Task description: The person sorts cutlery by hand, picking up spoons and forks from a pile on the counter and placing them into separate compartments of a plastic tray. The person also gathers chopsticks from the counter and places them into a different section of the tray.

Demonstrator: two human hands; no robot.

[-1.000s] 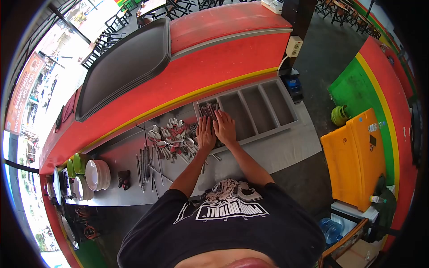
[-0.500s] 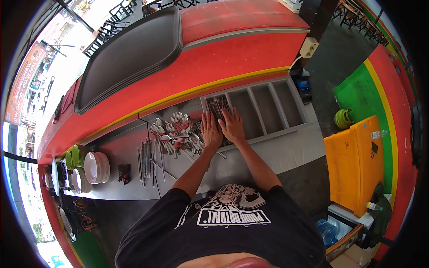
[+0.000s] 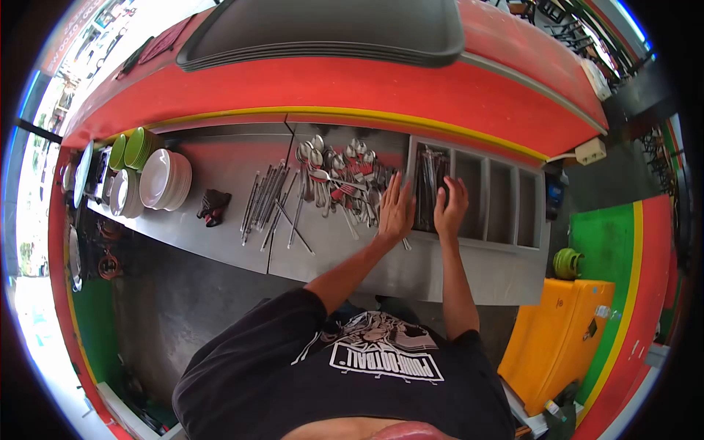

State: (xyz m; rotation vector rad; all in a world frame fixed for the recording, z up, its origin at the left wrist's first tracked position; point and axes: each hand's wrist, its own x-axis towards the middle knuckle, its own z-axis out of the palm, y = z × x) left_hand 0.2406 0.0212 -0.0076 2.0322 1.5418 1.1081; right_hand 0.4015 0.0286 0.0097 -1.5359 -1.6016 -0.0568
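A grey cutlery tray (image 3: 506, 248) lies on the metal counter, and its leftmost compartment is filled with long thin sticks like chopsticks (image 3: 431, 183). At that compartment's left wall is my left hand (image 3: 397, 213), with fingers stretched out and holding nothing. My right hand (image 3: 450, 209) is over the compartment's right side, fingers apart and slightly bent, with nothing seen in it. A heap of spoons and forks (image 3: 341, 180) spreads beside my left hand. Further left, more loose chopsticks (image 3: 265, 198) lie on the counter, some crossed.
White plates (image 3: 165, 180) and green bowls (image 3: 139, 149) stand stacked at the counter's left end. A dark bundled cloth (image 3: 213, 207) is near them. Black serving trays (image 3: 323, 33) rest on the red ledge (image 3: 308, 84) behind. A yellow cabinet (image 3: 554, 337) stands at the right.
The view has swung left, so the counter appears shifted rightward. My hands have moved apart, from lying together over the chopsticks to the two sides of their compartment.
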